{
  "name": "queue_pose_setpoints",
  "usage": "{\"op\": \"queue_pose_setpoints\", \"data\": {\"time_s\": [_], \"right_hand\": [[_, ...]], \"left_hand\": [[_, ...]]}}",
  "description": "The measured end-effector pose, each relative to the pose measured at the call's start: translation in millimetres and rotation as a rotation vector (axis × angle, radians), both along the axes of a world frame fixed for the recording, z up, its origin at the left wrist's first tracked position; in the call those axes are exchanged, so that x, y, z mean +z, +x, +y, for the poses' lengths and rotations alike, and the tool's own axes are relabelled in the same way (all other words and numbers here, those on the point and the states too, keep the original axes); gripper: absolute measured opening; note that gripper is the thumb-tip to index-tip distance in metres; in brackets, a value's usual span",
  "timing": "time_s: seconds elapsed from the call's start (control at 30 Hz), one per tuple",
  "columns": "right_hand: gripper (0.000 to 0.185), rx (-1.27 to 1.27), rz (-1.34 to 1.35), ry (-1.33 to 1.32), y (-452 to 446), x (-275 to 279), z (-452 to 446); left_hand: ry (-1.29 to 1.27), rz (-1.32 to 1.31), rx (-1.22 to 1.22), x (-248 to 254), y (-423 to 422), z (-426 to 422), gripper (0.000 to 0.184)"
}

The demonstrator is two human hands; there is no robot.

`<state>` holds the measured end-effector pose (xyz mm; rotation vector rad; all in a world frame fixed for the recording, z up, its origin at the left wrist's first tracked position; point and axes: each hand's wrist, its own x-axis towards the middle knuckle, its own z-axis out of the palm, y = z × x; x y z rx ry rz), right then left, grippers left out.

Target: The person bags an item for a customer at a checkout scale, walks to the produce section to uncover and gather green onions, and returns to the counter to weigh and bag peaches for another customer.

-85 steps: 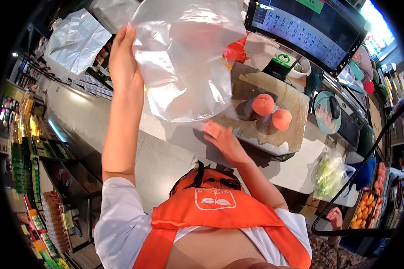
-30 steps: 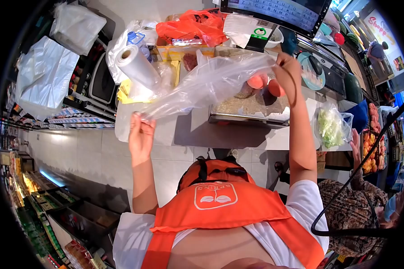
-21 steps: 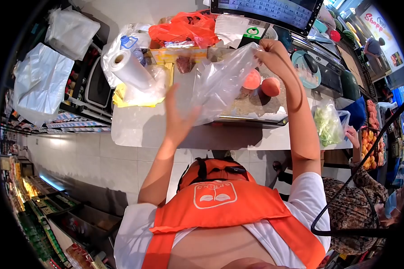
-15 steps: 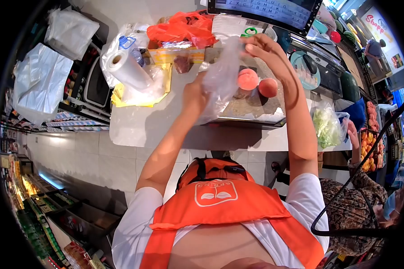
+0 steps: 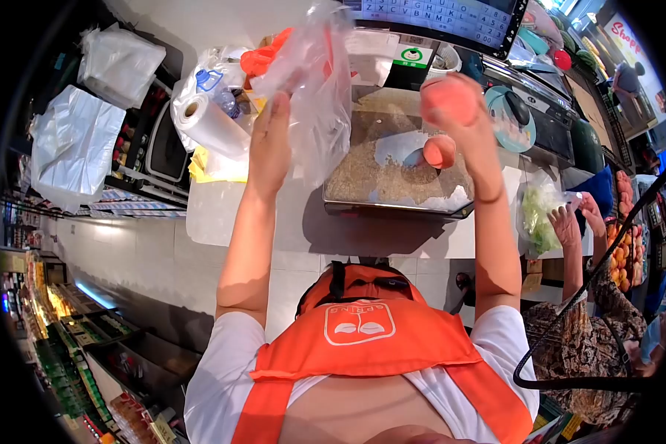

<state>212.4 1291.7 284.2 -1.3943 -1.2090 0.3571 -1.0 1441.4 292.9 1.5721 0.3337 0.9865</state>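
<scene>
My left hand [image 5: 271,152] is closed on a clear plastic bag [image 5: 322,122], which hangs up and open to its right. Its thumb points upward, and the fingers behind the bag are partly hidden. My right hand [image 5: 475,140] grips a pink peach [image 5: 448,99], raised above the scale and blurred by motion. A second peach [image 5: 439,152] rests on the worn metal plate of the scale [image 5: 392,181], just below that hand.
A roll of plastic bags [image 5: 213,126] lies left on the white counter [image 5: 251,233]. A screen with a keyboard display [image 5: 436,21] stands behind the scale. At right, another person's hands [image 5: 570,222] touch a bag of green vegetables [image 5: 538,218].
My right hand has let go of the plastic bag and lifted one peach off the scale. My left hand has carried the bag leftward and up. The other person's hands have come further into view.
</scene>
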Motion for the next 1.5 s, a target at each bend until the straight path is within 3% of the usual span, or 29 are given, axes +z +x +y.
{"op": "queue_pose_setpoints", "data": {"time_s": [0.07,0.1,0.2,0.27,0.3,0.33,0.37,0.4,0.43,0.53,0.63,0.7,0.77,0.83,0.87,0.93,0.97,1.1,1.2,1.3,1.33,1.43,1.5], "right_hand": [[0.075,0.446,0.724,0.255,-26,19,-8],[0.073,0.597,0.887,0.290,-37,6,-6],[0.057,0.574,1.164,0.267,-91,7,16],[0.047,0.463,1.430,0.307,-105,-11,44],[0.045,0.299,1.295,0.210,-97,-24,57],[0.044,0.138,1.158,0.108,-84,-39,71],[0.047,0.008,0.648,-0.211,-63,-57,79],[0.051,-0.118,0.119,-0.507,-45,-69,78],[0.054,-0.169,-0.001,-0.507,-40,-70,72],[0.062,-0.213,-0.319,-0.528,-26,-86,62],[0.061,-0.146,-0.421,-0.631,-13,-103,65],[0.052,-0.154,-0.447,-0.435,-11,-106,60],[0.044,-0.074,-0.382,-0.310,-18,-82,45],[0.036,0.103,-0.223,-0.262,-30,-19,-1],[0.030,0.096,-0.105,-0.342,-15,-11,-21],[0.030,-0.052,-0.162,-0.350,13,-14,-50],[0.035,-0.194,-0.332,-0.271,21,-21,-56],[0.055,-0.196,-0.485,-0.360,49,-111,-51],[0.065,-0.393,-0.520,-0.436,29,-108,-47],[0.066,-0.654,-0.102,-0.041,23,-102,-57],[0.065,-0.704,-0.081,0.013,7,-74,-59],[0.067,-0.527,-0.259,0.061,-39,-39,-39],[0.062,0.004,0.954,0.224,-84,-36,-5]], "left_hand": [[0.061,0.069,-0.009,10,3,-19,0.045],[0.099,0.096,-0.026,16,7,-29,0.046],[0.249,0.160,-0.021,22,4,-57,0.046],[0.522,0.193,0.048,8,-11,-63,0.047],[0.720,0.185,0.098,-12,-26,-53,0.047],[0.613,0.097,0.097,-13,-28,-54,0.047],[0.511,0.002,0.095,-14,-29,-55,0.048],[0.102,-0.166,0.037,0,-19,-68,0.049],[-0.311,-0.328,-0.021,10,-12,-76,0.050],[-0.515,-0.286,-0.075,-5,-20,-60,0.050],[-0.642,-0.251,-0.114,-24,-19,-55,0.049],[-0.679,-0.218,-0.130,-29,-17,-55,0.050],[-0.678,-0.185,-0.125,-31,-15,-55,0.051],[-0.650,-0.164,-0.117,-30,-17,-56,0.052],[-0.637,-0.155,-0.109,-30,-18,-57,0.052],[-0.594,-0.159,-0.092,-34,-20,-57,0.053],[-0.572,-0.156,-0.086,-35,-22,-59,0.053],[-0.570,-0.108,-0.068,-36,-21,-66,0.058],[-0.595,-0.090,-0.059,-38,-25,-67,0.056],[-0.554,-0.057,-0.019,-40,-30,-63,0.053],[-0.519,-0.043,0.023,-43,-31,-63,0.052],[-0.279,0.126,0.081,-50,-36,-66,0.049],[-0.129,0.189,0.025,-54,-32,-70,0.047]]}}
